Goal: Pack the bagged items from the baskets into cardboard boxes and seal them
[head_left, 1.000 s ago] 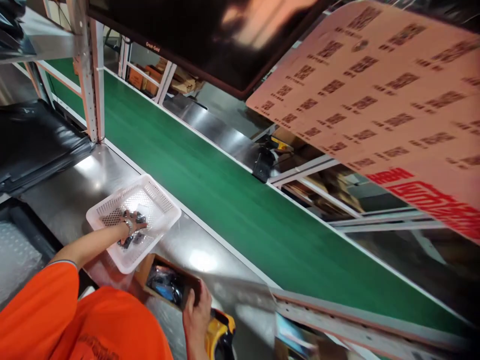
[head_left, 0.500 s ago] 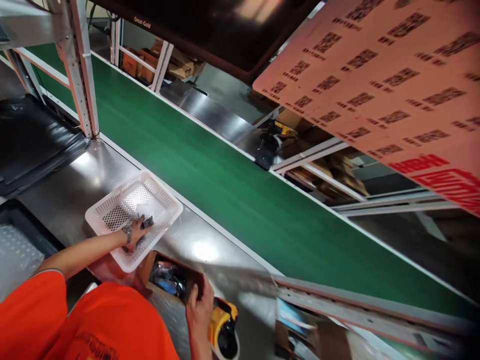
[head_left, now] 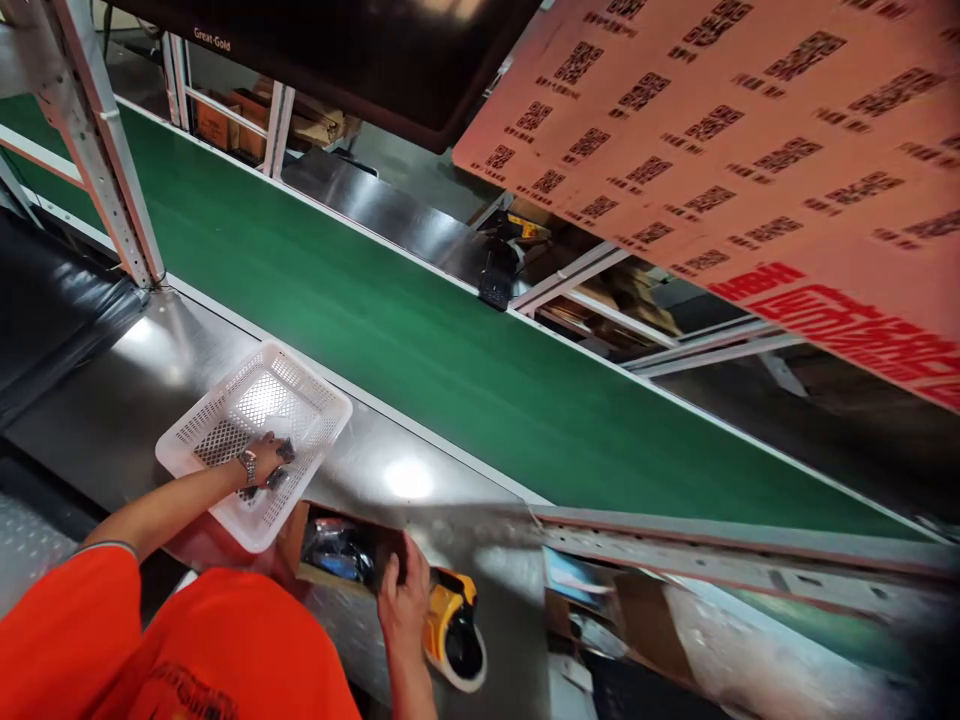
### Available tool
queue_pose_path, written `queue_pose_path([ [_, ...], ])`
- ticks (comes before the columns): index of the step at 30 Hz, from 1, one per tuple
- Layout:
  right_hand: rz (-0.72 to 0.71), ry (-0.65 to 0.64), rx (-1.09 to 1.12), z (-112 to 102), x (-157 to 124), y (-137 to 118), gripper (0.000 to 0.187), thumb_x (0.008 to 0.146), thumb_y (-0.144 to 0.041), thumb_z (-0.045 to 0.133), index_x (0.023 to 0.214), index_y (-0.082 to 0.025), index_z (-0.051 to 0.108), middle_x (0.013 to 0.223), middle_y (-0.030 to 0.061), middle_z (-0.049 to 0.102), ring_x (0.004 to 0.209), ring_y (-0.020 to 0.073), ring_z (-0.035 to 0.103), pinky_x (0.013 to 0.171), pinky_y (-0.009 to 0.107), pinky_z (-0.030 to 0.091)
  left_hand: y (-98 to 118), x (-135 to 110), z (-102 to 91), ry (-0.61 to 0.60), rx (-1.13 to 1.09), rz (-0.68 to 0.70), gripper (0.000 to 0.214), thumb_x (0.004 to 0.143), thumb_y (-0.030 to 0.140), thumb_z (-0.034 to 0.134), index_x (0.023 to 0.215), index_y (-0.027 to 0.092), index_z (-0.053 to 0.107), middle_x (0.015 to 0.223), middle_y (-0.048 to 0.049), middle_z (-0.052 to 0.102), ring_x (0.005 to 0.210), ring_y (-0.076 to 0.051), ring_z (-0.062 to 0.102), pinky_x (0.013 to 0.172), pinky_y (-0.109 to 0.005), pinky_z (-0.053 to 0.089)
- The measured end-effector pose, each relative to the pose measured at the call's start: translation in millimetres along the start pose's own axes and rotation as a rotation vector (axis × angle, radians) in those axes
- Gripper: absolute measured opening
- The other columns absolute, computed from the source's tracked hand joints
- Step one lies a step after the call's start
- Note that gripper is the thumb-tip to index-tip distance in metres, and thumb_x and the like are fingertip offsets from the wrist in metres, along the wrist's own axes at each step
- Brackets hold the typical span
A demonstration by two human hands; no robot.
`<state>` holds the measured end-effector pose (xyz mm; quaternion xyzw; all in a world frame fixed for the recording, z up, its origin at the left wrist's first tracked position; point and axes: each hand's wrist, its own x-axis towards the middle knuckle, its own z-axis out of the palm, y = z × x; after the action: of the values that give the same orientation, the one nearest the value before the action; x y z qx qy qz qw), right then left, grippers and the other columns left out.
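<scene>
My left hand (head_left: 266, 456) reaches into a white perforated plastic basket (head_left: 225, 400) on the steel worktop (head_left: 390, 470). Its fingers are closed round small dark parts (head_left: 283, 452) lying in the basket. A watch sits on that wrist. My right hand (head_left: 401, 598) is at the worktop's near edge, fingers curled on the rim of a brown cardboard box (head_left: 330, 555) holding dark and blue items. A yellow and black tool (head_left: 454, 625) lies just right of that hand.
A green conveyor belt (head_left: 450, 370) runs diagonally behind the worktop. A steel upright (head_left: 105, 170) stands at the left, black plastic sheeting (head_left: 52, 310) beside it. A pink printed cardboard sheet (head_left: 750, 150) hangs overhead at right, a dark screen (head_left: 360, 50) beside it. Boxes sit below at right.
The view has swung to the right and down. My left hand stays in the basket and has closed more on the dark parts. My right hand stays at the box rim.
</scene>
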<state>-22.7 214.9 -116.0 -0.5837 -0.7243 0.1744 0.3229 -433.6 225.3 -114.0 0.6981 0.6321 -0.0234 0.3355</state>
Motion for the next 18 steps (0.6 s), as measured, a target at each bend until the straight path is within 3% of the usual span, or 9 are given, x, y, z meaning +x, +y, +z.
queue_pose_path([
  [3, 0.011, 0.004, -0.003, 0, 0, -2, 0.062, 0.114, -0.063, 0.044, 0.151, -0.019, 0.069, 0.145, 0.0220, 0.075, 0.136, 0.0369, 0.069, 0.116, 0.062, 0.056, 1, -7, 2.1, 0.006, 0.004, 0.010, 0.033, 0.084, 0.015, 0.087, 0.117, 0.018, 0.084, 0.153, -0.0182, 0.071, 0.149, -0.043, 0.057, 0.125, -0.051, 0.049],
  [5, 0.014, 0.001, -0.009, -1, 1, -2, 0.062, 0.113, -0.063, 0.045, 0.150, -0.020, 0.069, 0.145, 0.0218, 0.075, 0.136, 0.0369, 0.069, 0.117, 0.062, 0.055, 2, -12, 3.0, 0.021, -0.015, 0.008, 0.017, 0.090, 0.009, 0.076, 0.104, 0.016, 0.083, 0.140, -0.0178, 0.075, 0.134, -0.037, 0.065, 0.115, -0.045, 0.054],
  [11, 0.036, -0.010, -0.019, -1, 1, 1, 0.064, 0.112, -0.064, 0.044, 0.152, -0.020, 0.067, 0.146, 0.0212, 0.075, 0.136, 0.0363, 0.069, 0.119, 0.063, 0.055, -7, -28, -6.7, 0.094, -0.162, -0.026, 0.017, 0.079, 0.002, 0.079, 0.080, 0.018, 0.075, 0.107, -0.0090, 0.076, 0.101, -0.025, 0.068, 0.093, -0.032, 0.056],
  [15, 0.059, -0.018, 0.006, 0, 4, -2, 0.069, 0.110, -0.067, 0.045, 0.151, -0.017, 0.068, 0.144, 0.0225, 0.076, 0.134, 0.0365, 0.070, 0.120, 0.063, 0.054, -22, -51, -27.8, 0.266, -0.268, -0.115, 0.023, 0.083, -0.006, 0.070, 0.085, 0.016, 0.076, 0.103, -0.0077, 0.076, 0.103, -0.022, 0.070, 0.098, -0.031, 0.056],
  [18, 0.074, -0.031, 0.039, 1, 7, -7, 0.073, 0.108, -0.068, 0.046, 0.152, -0.015, 0.068, 0.145, 0.0243, 0.075, 0.136, 0.0379, 0.069, 0.121, 0.064, 0.053, -32, -72, -48.1, 0.408, -0.333, -0.170, 0.018, 0.087, -0.002, 0.072, 0.090, 0.015, 0.076, 0.107, -0.0073, 0.077, 0.106, -0.023, 0.072, 0.103, -0.036, 0.056],
])
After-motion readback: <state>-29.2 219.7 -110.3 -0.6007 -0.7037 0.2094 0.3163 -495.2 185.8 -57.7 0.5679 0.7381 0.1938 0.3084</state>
